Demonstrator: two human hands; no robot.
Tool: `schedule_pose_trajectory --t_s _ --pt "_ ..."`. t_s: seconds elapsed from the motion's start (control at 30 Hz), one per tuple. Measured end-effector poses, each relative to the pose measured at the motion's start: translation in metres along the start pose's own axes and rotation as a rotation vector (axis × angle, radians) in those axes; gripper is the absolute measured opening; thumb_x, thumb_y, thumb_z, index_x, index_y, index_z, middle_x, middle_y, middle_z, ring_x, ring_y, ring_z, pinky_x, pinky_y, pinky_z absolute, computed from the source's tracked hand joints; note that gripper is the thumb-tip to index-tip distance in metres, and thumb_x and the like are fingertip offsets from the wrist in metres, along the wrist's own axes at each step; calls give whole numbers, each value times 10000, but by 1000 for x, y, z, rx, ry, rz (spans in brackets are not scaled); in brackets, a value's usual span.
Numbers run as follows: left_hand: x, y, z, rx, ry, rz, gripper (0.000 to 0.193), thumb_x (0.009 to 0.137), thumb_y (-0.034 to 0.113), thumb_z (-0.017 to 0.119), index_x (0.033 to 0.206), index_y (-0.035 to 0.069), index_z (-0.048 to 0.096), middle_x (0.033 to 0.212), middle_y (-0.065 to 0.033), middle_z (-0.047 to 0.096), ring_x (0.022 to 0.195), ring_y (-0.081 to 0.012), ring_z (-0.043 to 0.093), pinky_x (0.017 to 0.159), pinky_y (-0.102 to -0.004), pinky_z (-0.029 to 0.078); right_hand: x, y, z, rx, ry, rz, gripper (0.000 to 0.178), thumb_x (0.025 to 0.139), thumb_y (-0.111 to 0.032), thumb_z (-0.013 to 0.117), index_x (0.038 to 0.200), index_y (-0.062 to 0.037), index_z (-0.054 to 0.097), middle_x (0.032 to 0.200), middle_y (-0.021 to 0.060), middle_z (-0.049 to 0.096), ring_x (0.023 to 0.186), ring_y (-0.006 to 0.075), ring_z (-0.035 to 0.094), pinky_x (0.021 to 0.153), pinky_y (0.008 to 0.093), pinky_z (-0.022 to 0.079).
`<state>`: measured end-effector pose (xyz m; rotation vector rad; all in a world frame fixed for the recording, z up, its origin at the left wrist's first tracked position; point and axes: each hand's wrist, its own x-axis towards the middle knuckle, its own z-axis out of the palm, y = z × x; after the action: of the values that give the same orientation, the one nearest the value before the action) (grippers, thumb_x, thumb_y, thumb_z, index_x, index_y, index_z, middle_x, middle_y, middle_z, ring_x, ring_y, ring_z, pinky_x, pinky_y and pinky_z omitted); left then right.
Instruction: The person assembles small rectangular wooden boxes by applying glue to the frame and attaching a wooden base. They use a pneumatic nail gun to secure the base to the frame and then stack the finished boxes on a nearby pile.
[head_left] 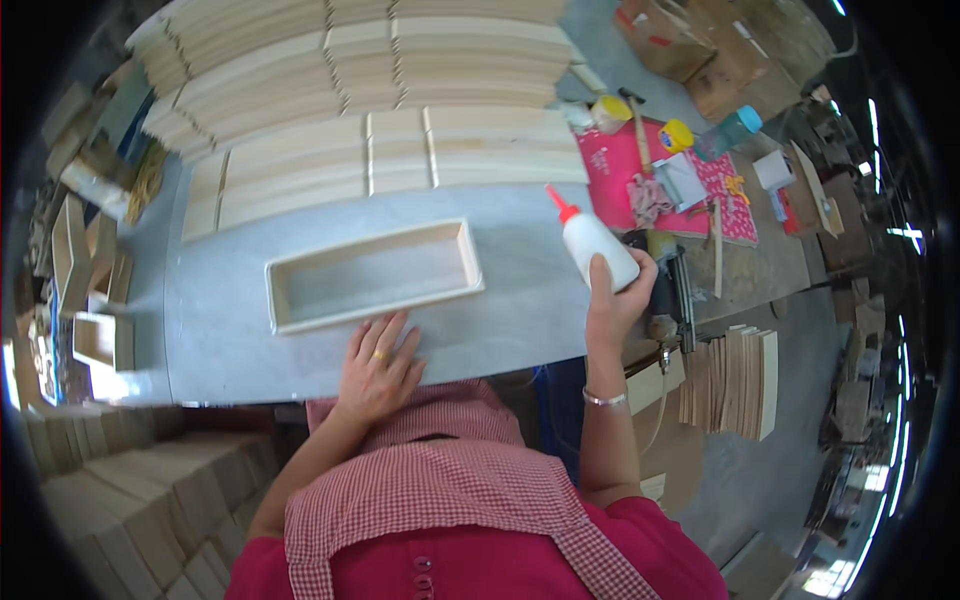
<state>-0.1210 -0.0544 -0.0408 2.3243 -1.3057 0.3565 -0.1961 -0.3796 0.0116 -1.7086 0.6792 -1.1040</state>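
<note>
A long rectangular wooden frame [375,312] lies on the grey tabletop, and the table surface shows through its middle. My left hand [380,368] rests flat at the table's front edge, its fingertips at the near side of the frame. It holds nothing, and its fingers are stretched out. To the right, my right hand [622,305] is wrapped round a white squeeze bottle [598,248] with a red nozzle. The bottle is held up, tilted, its tip pointing away to the upper left.
Tall stacks of wooden boards [360,60] fill the table's far side. At right lie a pink cloth [610,165], a hammer [637,125], a teal-capped bottle [735,130] and a nail gun [682,300]. Small wooden boxes [103,340] stand at left. Thin boards [730,385] are stacked lower right.
</note>
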Motion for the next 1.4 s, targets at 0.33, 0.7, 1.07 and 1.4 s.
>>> schedule_pose_trajectory --t_s 0.33,0.7,1.07,1.4 --pt "9 2 5 39 -36 18 441 859 244 740 1262 79 669 1442 -178 529 1306 -383 527 1083 -555 416 219 141 24 -762 -139 -214 513 816 -362 811 1121 -15 588 975 199 667 946 379 664 872 457 529" --pt "4 5 9 16 -56 58 423 944 204 656 1335 45 631 1469 -211 485 1349 -422 462 1094 -565 394 108 108 -219 -757 703 28 345 960 -351 641 876 -36 753 828 214 726 767 380 707 692 459 524" --pt "6 4 8 35 -89 76 484 933 185 663 1394 66 576 1488 -225 466 1348 -404 470 1065 -563 381 -104 277 -299 -1162 104 1115 1030 703 -566 871 1287 195 497 1284 340 603 1195 466 630 1012 464 533" --pt "3 6 8 -4 -43 90 524 915 181 686 1407 67 549 1505 -216 457 1340 -426 475 1044 -567 399 -112 156 -276 -1271 504 885 936 675 -447 899 1326 57 454 1276 321 596 1168 465 630 963 490 547"
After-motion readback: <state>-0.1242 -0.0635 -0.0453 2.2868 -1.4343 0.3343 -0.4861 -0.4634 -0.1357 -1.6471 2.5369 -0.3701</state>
